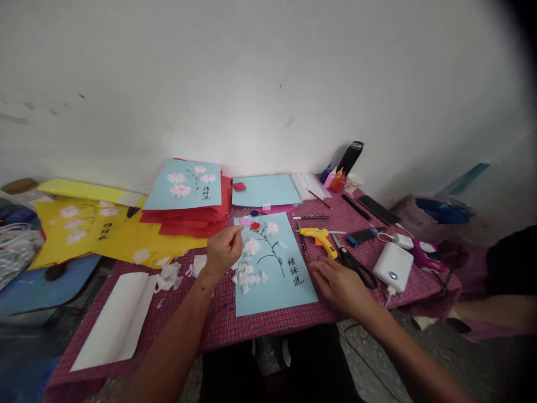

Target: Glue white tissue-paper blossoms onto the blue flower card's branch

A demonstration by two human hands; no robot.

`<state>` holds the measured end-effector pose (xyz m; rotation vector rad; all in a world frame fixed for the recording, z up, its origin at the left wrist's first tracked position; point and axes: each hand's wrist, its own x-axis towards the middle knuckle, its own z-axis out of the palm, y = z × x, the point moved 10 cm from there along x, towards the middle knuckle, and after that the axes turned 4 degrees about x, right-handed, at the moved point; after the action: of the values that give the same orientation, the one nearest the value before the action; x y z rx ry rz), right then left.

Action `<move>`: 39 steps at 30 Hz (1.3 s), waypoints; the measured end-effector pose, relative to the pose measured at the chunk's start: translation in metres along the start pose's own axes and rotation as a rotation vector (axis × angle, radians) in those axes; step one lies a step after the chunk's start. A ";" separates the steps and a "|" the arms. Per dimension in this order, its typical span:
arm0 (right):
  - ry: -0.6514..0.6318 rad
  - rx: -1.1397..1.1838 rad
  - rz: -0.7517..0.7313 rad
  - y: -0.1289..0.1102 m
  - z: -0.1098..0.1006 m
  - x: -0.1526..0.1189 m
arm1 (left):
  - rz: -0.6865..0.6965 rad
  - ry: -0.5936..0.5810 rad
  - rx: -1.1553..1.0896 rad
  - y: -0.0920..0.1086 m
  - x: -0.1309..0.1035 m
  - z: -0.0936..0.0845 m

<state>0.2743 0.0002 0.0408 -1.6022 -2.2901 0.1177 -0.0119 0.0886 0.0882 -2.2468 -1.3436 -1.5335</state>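
My left hand point(225, 249) is closed in a pinch over the left edge of a light blue sheet point(268, 296); whatever its fingertips hold is too small to make out. The sheet carries a painted branch, black writing and white paper blossoms point(252, 247). Loose white paper scraps point(246, 276) lie on its lower left. Beside the sheet's right edge my right hand point(338, 284) rests with loosely bent fingers, apparently holding nothing. Just above those fingers lies a thin brush point(303, 245). Pink, red and dark blue paint spots sit at the sheet's top left, the red one point(255, 225) nearest the branch.
A yellow glue gun point(318, 237), black scissors point(356, 266) and a white power bank point(393, 267) lie right. Paint bottles point(337, 180) and a black flask point(351, 158) stand behind. Left are stacked red sheets point(197, 224), yellow sheets point(121, 229) and folded white paper point(115, 319). Another person's arm point(495, 312) shows far right.
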 end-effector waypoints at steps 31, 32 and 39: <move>-0.229 0.273 -0.174 -0.143 0.048 0.042 | -0.791 0.469 -0.645 -0.104 -0.005 -0.041; -0.243 0.276 -0.182 -0.146 0.051 0.042 | -0.789 0.465 -0.631 -0.104 -0.006 -0.041; -0.238 0.295 -0.134 -0.139 0.058 0.027 | -0.760 0.451 -0.628 -0.104 0.000 -0.038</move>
<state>0.1227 -0.0180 0.0292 -1.3419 -2.4083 0.6121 -0.1122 0.1315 0.0680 -1.4522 -1.8420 -2.8266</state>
